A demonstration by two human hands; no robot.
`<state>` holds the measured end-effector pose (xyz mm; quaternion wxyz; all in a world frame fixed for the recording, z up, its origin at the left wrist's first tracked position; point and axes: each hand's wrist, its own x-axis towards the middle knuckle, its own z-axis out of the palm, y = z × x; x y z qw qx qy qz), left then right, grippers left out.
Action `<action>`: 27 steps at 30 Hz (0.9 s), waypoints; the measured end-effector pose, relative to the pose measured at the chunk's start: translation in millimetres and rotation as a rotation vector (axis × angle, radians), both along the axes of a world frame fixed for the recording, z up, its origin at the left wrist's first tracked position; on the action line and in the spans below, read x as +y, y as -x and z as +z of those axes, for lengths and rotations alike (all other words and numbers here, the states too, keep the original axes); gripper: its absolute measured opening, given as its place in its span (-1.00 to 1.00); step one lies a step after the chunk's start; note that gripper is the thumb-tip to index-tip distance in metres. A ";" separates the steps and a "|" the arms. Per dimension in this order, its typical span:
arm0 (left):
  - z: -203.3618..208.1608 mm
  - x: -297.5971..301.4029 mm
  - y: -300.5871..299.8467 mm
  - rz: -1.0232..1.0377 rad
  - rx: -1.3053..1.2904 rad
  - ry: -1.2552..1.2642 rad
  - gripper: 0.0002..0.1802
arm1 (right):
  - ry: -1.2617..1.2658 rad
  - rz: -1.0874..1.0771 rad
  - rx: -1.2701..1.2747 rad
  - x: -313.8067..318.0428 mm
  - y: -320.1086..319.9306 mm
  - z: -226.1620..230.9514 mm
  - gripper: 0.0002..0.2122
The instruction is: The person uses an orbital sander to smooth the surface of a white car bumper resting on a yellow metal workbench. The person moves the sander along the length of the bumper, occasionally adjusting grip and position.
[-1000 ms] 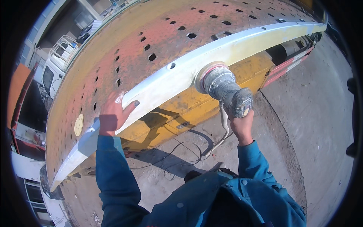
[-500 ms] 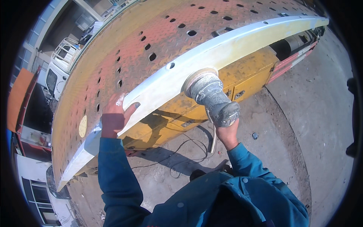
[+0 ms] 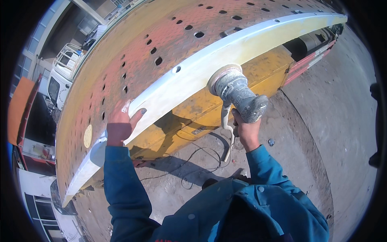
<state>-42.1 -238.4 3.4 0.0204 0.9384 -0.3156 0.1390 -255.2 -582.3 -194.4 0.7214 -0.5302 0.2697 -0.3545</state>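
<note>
My right hand is wrapped around the grip of a dusty grey sander. The sander's round pad rests against the side face of a long, white and pale yellow edge panel. A pale hose hangs down from the tool. My left hand grips the panel farther left, next to a rounded notch; its thumb lies on the face and its fingers reach over the top edge, partly hidden. A round cream sanding disc with small holes lies beside that hand on the deck.
Behind the panel stretches a worn red and yellow deck with rows of oval holes. Yellow metal boxes sit below it. A dark cable loops over the concrete ground. A white truck stands at the far left.
My right hand has moved the sander to the right along the panel's face, and the hose now shows more fully. My left hand keeps its hold at the same spot.
</note>
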 end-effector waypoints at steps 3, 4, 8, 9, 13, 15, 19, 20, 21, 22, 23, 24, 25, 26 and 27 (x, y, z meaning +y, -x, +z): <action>0.6 -0.4 4.7 0.032 0.011 -0.012 -0.24 | -0.078 -0.006 0.003 -1.0 3.8 5.9 -0.81; 0.6 -1.4 4.1 0.027 0.018 0.009 -0.25 | -0.057 -0.013 0.007 -8.3 1.3 10.4 -0.82; 2.4 -6.0 4.8 0.018 0.019 0.019 -0.27 | -0.066 -0.009 0.012 -29.2 -2.3 13.6 -0.86; 3.3 -7.5 5.6 0.014 0.011 0.008 -0.28 | -0.069 -0.008 -0.009 -27.6 -0.7 12.0 -0.86; 2.2 -2.8 6.2 0.007 -0.001 0.006 -0.28 | -0.006 0.028 0.049 3.3 6.4 -0.6 -0.74; 1.0 -4.3 7.3 0.030 0.000 0.022 -0.29 | 0.095 0.022 0.021 8.8 3.2 -6.6 -0.72; -1.9 -0.9 4.9 -0.017 -0.037 0.042 -0.30 | 0.193 0.017 -0.004 8.9 -4.7 -11.2 -0.68; -1.6 -0.6 5.0 -0.032 -0.049 0.042 -0.30 | 0.262 0.038 -0.034 9.2 -3.2 -8.1 -0.65; -2.0 -1.3 5.1 -0.051 -0.059 0.041 -0.30 | 0.330 0.056 -0.069 8.3 -1.0 -1.6 -0.62; -2.1 -1.8 4.9 -0.053 -0.053 0.050 -0.30 | 0.411 0.085 -0.006 13.5 1.0 -3.5 -0.61; -2.2 -2.2 4.8 -0.054 -0.047 0.059 -0.31 | 0.492 0.114 0.057 21.6 4.5 -9.2 -0.60; -0.7 -2.8 5.2 -0.058 -0.044 0.064 -0.31 | 0.569 0.140 0.117 30.8 7.3 -16.8 -0.59; 0.4 -2.5 5.5 -0.070 -0.056 0.065 -0.31 | 0.432 0.092 0.056 42.8 2.4 -27.5 -0.73; 0.5 -2.2 5.6 -0.082 -0.067 0.066 -0.31 | 0.430 0.095 0.040 46.8 5.1 -37.2 -0.73; -1.3 -3.1 5.0 -0.095 -0.075 0.070 -0.31 | 0.430 0.098 0.028 49.8 6.8 -37.3 -0.73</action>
